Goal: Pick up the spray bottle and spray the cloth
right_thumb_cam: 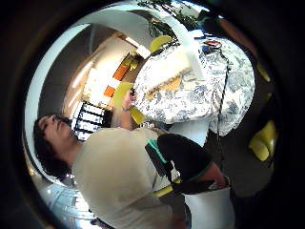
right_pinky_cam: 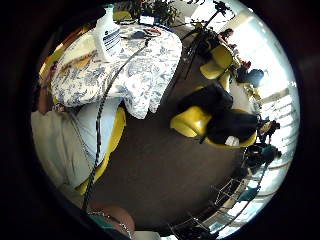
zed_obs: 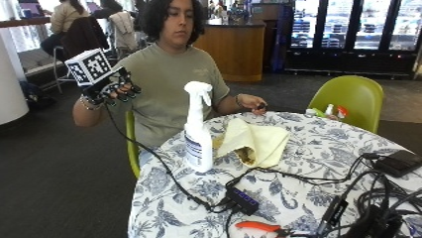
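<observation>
The gloved right hand [zed_obs: 117, 89] is raised beside the person's shoulder, off the table's edge, fingers loosely curled and holding nothing. The white spray bottle [zed_obs: 197, 130] stands upright on the blue floral tablecloth [zed_obs: 310, 163], well apart from that hand, lower and toward the table's middle. Just beside the bottle lies the yellow cloth [zed_obs: 254, 141], folded and rumpled. The bare left hand [zed_obs: 254, 104] rests at the table's far edge, behind the cloth.
</observation>
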Tool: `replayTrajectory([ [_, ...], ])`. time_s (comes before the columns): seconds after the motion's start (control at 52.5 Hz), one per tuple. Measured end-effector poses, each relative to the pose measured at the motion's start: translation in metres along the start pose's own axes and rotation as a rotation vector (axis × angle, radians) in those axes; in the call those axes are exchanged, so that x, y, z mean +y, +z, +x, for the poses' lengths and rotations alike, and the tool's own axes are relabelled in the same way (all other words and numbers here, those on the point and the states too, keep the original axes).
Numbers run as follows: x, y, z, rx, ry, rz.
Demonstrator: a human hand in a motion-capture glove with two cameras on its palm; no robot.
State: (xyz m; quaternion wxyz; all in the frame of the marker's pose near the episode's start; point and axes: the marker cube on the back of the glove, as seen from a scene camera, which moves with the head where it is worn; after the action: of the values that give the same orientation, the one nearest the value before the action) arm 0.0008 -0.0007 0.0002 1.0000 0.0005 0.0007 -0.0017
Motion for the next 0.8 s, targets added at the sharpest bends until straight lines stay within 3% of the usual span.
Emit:
replayTrajectory([
  [0.343,0.000,0.008,0.005,-0.032,0.018,0.031],
  [0.59,-0.016,0.036,0.005,-0.249,0.080,-0.026],
  [0.799,-0.060,0.047,0.007,-0.433,0.164,0.147],
])
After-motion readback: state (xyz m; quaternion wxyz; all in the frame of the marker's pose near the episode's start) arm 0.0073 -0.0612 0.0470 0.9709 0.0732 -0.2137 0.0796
